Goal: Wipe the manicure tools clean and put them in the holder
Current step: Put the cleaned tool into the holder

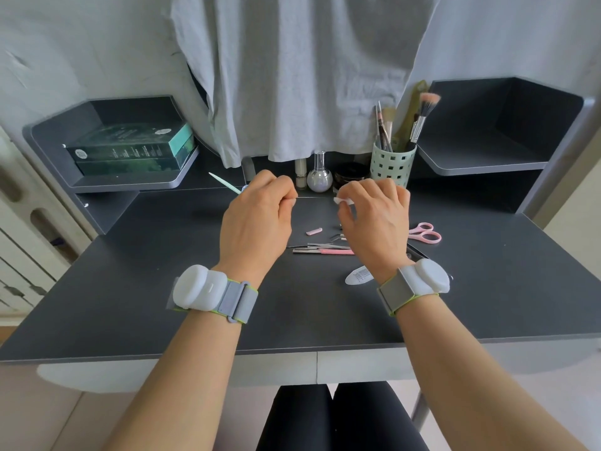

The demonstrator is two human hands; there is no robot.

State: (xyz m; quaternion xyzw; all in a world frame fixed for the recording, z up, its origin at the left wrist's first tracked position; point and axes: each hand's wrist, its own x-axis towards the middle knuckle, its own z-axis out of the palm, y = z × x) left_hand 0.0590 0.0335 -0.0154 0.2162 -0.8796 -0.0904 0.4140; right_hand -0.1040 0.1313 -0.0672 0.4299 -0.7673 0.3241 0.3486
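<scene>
My left hand (257,219) pinches a thin tool with a pale green handle (224,182) sticking out to the left and a fine metal tip (309,197) pointing right. My right hand (374,219) pinches a small white wipe (343,200) just past that tip. On the dark desk between and below my hands lie several metal tools (320,246), one with a pink handle (335,252), and a small pink piece (313,231). Pink scissors (424,233) lie to the right. The pale green perforated holder (392,164) stands at the back right, with brushes in it.
A round glass bottle (319,177), a slim bottle (300,174) and a dark jar (351,177) stand at the back under a hanging grey cloth (299,76). Green boxes (130,151) fill the left shelf. A white oval label (359,275) lies near my right wrist.
</scene>
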